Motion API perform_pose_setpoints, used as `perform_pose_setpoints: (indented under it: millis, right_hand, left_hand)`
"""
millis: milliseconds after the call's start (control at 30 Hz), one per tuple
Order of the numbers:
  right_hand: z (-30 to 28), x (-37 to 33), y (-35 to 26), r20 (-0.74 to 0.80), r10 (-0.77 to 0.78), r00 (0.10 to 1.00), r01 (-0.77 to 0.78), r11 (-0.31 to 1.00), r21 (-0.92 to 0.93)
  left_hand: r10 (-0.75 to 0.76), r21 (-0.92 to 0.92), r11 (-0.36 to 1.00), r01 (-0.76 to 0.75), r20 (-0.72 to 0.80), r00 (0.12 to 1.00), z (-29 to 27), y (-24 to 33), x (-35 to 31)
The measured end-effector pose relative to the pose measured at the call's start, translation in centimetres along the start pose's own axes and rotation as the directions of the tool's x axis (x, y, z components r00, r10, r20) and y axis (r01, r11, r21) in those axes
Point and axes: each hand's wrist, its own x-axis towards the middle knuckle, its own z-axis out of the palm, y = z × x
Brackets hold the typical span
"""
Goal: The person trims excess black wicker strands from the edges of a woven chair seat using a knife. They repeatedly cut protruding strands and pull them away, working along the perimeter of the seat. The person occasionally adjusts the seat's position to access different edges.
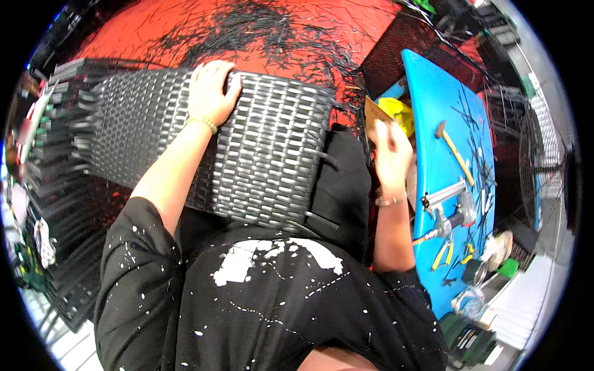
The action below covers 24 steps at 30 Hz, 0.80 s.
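Observation:
A black woven plastic-wicker panel (272, 142) lies across my lap, with a bend or seam near its middle and loose strips sticking out at its right edge. My left hand (211, 96) lies on it near the far edge, fingers stretched out and thumb apart. To the right, my right hand (391, 148) is away from the panel, beside an open brown cardboard box (375, 117) and a yellow plastic bag (397, 111). Its fingers are smeared by motion, and I cannot see whether they hold anything.
A blue tabletop (433, 93) on the right bears a hammer (456, 151), a pneumatic tool (448, 216), yellow-handled pliers (442, 255) and black strips. Cut strips (260, 31) litter the red floor (142, 31). Many long black strands (68, 241) fan out at left.

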Motion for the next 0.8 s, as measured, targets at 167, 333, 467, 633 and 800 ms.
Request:
perform_pose_setpoints:
  millis: [167, 333, 467, 633, 800]
  right_hand:
    - [5.7, 3.5, -1.8, 0.193, -0.026, 0.981, 0.07, 0.972, -0.225]
    - [6.7, 3.8, -0.6, 0.334, 0.135, 0.933, -0.068, 0.976, -0.205]
    - [7.6, 4.1, -0.9, 0.29, 0.111, 0.951, -0.085, 0.991, -0.102]
    - [9.7, 3.7, 1.3, 0.027, -0.046, 0.999, 0.036, 0.952, 0.305]
    - [9.6, 2.7, 2.5, 0.204, 0.439, 0.875, -0.354, 0.294, 0.888]
  left_hand:
    - [0.018, 0.001, 1.0, -0.018, 0.022, 1.0, -0.2, -0.7, 0.0]
    - [0.044, 0.003, 0.999, -0.044, 0.066, 0.997, -0.4, 0.0, 0.7]
    - [0.085, 0.029, 0.996, -0.087, 0.084, 0.993, -0.8, -0.7, 0.5]
    - [0.118, 0.025, 0.992, -0.122, 0.125, 0.985, -0.8, -0.5, 1.1]
    - [0.152, 0.052, 0.986, -0.159, 0.126, 0.98, -1.2, -1.4, 0.5]
